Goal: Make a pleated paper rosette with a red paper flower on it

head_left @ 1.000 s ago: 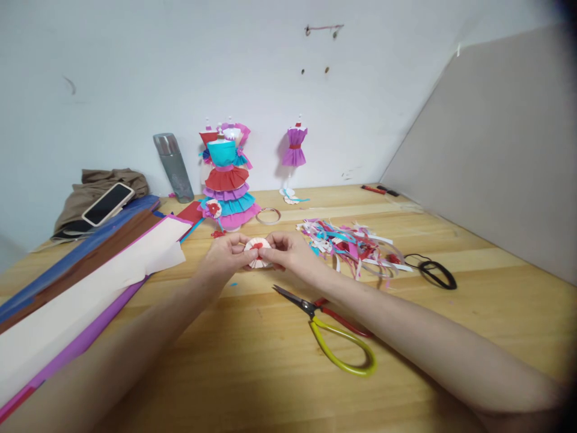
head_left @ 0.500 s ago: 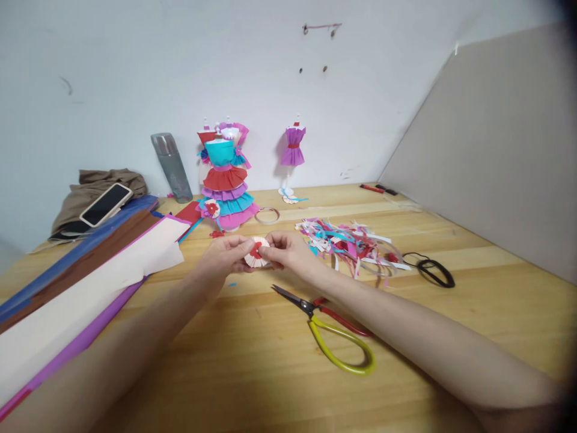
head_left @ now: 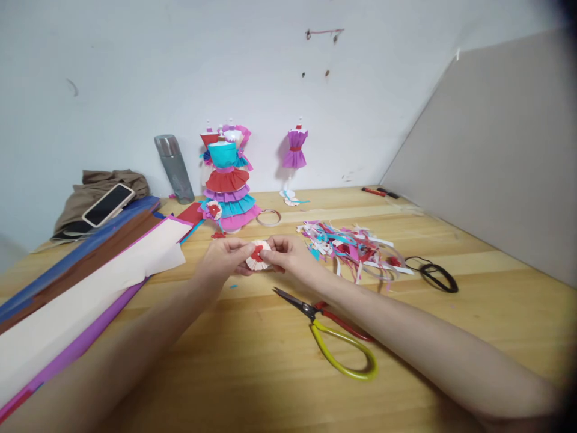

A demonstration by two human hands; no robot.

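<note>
Between my two hands is a round, pleated cream paper rosette (head_left: 258, 263) with a red piece at its centre. My left hand (head_left: 229, 255) pinches its left edge, thumb on the front. The thumb of my right hand (head_left: 286, 255) presses on the red centre, while its fingers curl behind and are partly hidden. Just below lie scissors (head_left: 309, 311) with one yellow and one red handle, tips pointing left. Beyond my left hand stands a mini dress form in a tiered paper dress (head_left: 228, 180), with a similar rosette low on its skirt.
Coloured paper sheets (head_left: 103, 273) cover the left of the table, near a phone (head_left: 108, 204) on brown cloth and a leaning bottle (head_left: 175, 171). Paper scraps (head_left: 351, 246) and a black cord loop (head_left: 437, 276) lie right. A purple-dressed form (head_left: 295, 150) stands by the wall, behind a tape ring (head_left: 268, 217).
The whole view has shifted slightly, with things appearing a little lower and to the right. Both hands keep their grip on the rosette; my right thumb still presses its centre.
</note>
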